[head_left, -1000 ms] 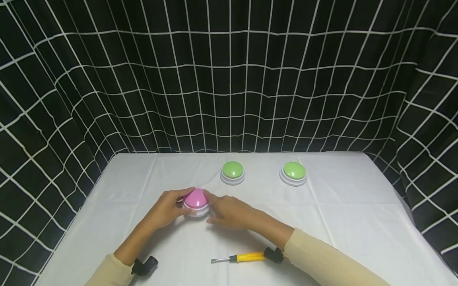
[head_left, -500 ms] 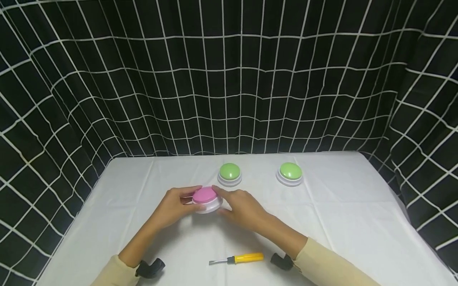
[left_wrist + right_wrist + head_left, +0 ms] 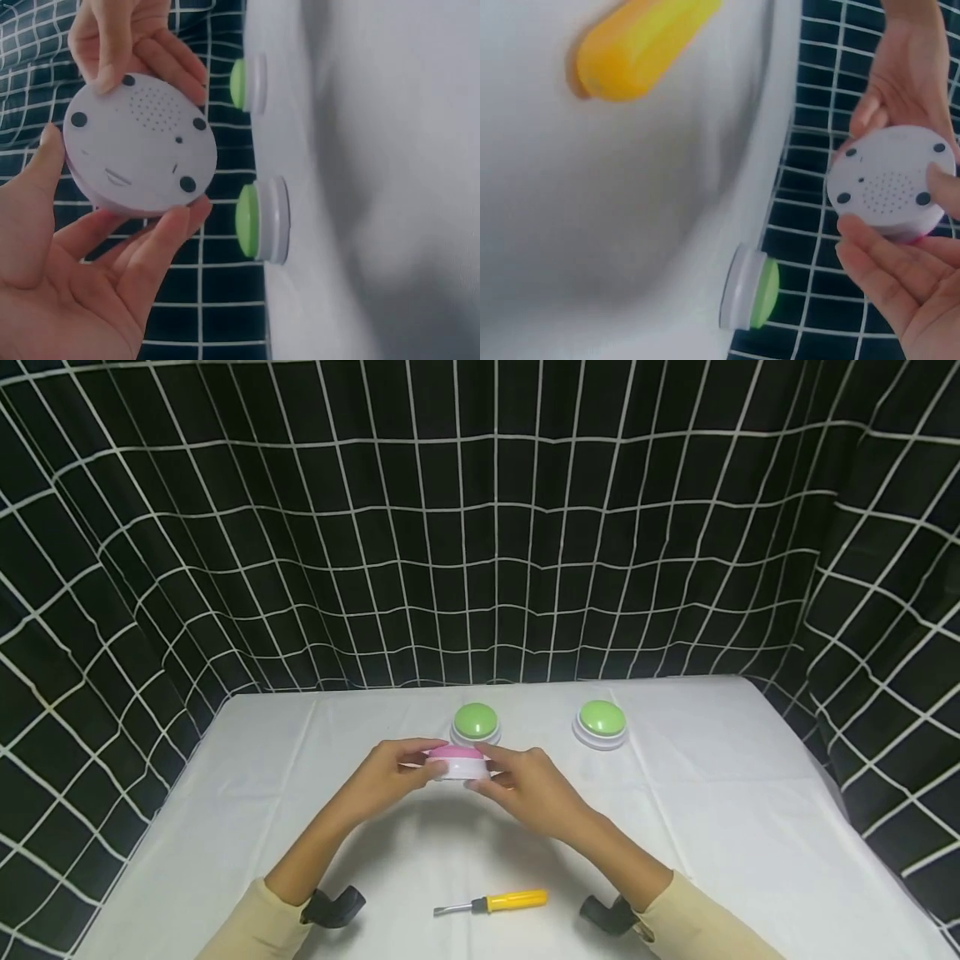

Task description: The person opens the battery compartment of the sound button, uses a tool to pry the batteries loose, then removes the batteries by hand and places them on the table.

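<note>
2 hands point(image 3: 384, 779) point(image 3: 538, 793) gripping 1 raised pink button point(image 3: 460, 764), 2 green buttons point(image 3: 476, 720) point(image 3: 602, 718), 1 yellow screwdriver point(image 3: 501, 902)

My head view sits high over near side of bench point(image 3: 720, 802), faces forward and down, farthest off, curtain point(image 3: 517, 472) at back. My left-wrist view, close in, looks past left hand point(image 3: 86, 281), turned sideways, bench to right. My right-wrist view likewise past right hand point(image 3: 922, 289), bench to left. Both wrists share underside of pink button point(image 3: 142, 154); head and left wrist share both green buttons point(image 3: 476, 721); head and right wrist share yellow handle point(image 3: 637, 52).
</note>
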Demonstrator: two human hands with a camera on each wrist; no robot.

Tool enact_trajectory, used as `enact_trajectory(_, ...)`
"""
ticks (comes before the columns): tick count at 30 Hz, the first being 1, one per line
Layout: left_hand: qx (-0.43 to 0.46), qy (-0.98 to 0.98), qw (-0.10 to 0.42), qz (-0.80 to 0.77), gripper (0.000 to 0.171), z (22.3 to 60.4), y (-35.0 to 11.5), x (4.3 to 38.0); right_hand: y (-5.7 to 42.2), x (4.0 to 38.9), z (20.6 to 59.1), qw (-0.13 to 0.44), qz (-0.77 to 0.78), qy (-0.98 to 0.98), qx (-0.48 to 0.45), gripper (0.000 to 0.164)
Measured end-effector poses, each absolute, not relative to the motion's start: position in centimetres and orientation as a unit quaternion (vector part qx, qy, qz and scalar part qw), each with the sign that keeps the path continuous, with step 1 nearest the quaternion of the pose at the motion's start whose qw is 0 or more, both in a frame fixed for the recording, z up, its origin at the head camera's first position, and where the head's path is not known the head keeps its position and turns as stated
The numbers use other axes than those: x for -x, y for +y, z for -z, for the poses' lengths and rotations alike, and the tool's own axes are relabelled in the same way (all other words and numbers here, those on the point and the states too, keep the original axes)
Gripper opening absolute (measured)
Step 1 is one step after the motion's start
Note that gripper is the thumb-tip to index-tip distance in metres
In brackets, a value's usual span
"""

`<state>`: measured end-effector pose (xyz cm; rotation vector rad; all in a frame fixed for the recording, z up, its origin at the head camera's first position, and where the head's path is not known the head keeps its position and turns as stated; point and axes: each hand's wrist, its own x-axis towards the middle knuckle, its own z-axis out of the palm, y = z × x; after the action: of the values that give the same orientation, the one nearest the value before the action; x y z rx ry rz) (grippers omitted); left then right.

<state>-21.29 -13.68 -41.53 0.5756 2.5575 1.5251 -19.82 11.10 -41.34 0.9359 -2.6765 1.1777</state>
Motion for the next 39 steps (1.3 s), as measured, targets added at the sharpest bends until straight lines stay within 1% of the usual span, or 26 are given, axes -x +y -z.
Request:
enact_trajectory(6,-0.194,0.836,0.083,-0.507,0.047,41.4,-13.2,21.3,11.9,20.0,41.1,0.021,-0.409,-0.866,-0.288,0.054)
enact_trajectory(11,-0.201,0.828,0.096,-0.515,0.046,41.4,-13.0,21.4,12.3,20.0,41.0,0.009,-0.432,-0.858,-0.278,0.051)
enact_trajectory(18,-0.201,0.798,0.131,-0.553,0.044,41.5,-12.7,21.5,12.4,20.2,40.8,0.005,-0.454,-0.852,-0.262,0.05)
enact_trajectory(24,-0.175,0.767,0.156,-0.597,0.047,41.8,-12.2,21.2,12.4,20.2,40.9,0.027,-0.451,-0.853,-0.261,0.044)
enact_trajectory(28,-0.152,0.748,0.166,-0.624,0.05,42.0,-11.7,21.0,12.4,20.2,41.2,0.046,-0.459,-0.851,-0.253,0.045)
enact_trajectory(31,-0.142,0.729,0.179,-0.645,0.055,42.2,-11.4,21.0,12.6,20.2,41.5,0.057,-0.47,-0.848,-0.238,0.047)
enact_trajectory(35,-0.123,0.665,0.219,-0.703,0.064,42.7,-11.1,21.0,12.7,20.2,41.6,0.062,-0.492,-0.842,-0.214,0.047)
enact_trajectory(39,-0.114,0.619,0.249,-0.737,0.066,43.0,-10.9,20.9,12.7,20.2,41.7,0.052,-0.523,-0.828,-0.196,0.043)
